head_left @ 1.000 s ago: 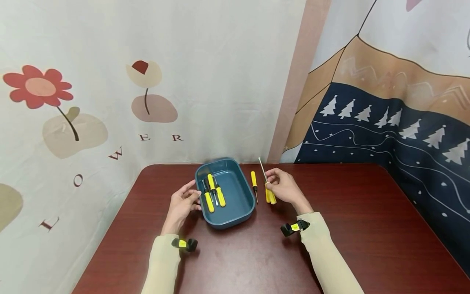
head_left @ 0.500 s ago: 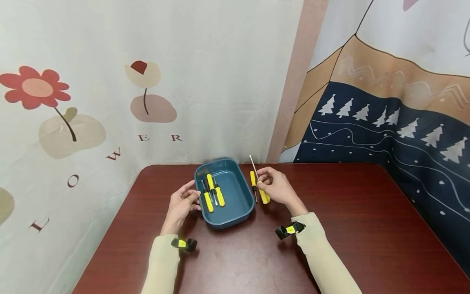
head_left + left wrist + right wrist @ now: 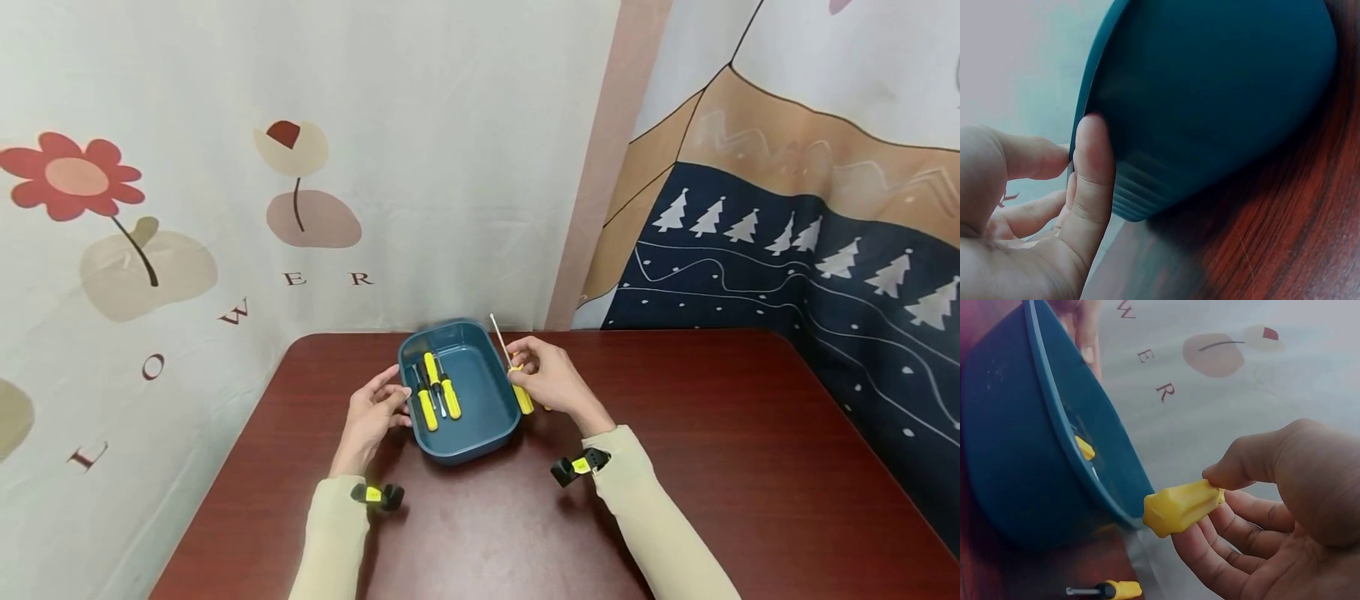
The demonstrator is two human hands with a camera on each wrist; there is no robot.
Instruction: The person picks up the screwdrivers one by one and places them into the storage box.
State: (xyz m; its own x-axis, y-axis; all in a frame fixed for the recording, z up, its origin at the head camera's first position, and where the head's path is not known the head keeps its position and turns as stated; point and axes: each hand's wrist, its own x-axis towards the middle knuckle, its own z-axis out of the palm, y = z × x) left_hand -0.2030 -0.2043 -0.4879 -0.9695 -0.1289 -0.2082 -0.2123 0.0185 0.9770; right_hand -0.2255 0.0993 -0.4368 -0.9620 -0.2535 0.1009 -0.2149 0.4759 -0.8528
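A dark blue rectangular bin (image 3: pixel 480 379) stands on the table, holding three yellow-handled screwdrivers (image 3: pixel 451 402) along its left side. At its left edge my left hand (image 3: pixel 372 415) pinches the rim; in the left wrist view a finger (image 3: pixel 1092 172) lies against the outer wall. My right hand (image 3: pixel 553 381) holds another screwdriver (image 3: pixel 1182 506) by its yellow handle between thumb and fingers. Its metal shaft (image 3: pixel 500 340) points up and away, just beside the bin's right rim. On the table under that hand lies a further screwdriver (image 3: pixel 1124 589), mostly hidden in the head view.
The reddish-brown wooden table (image 3: pixel 705 483) extends to both sides and toward the front. Behind it hangs a pale printed curtain (image 3: pixel 450 167), with a dark blue tree-patterned part (image 3: pixel 750 275) at the right. Each wrist carries a small black camera (image 3: pixel 573 469).
My right hand has moved left with the screwdriver, from over the loose screwdrivers to the bin's right rim. The left hand and the bin have stayed in place.
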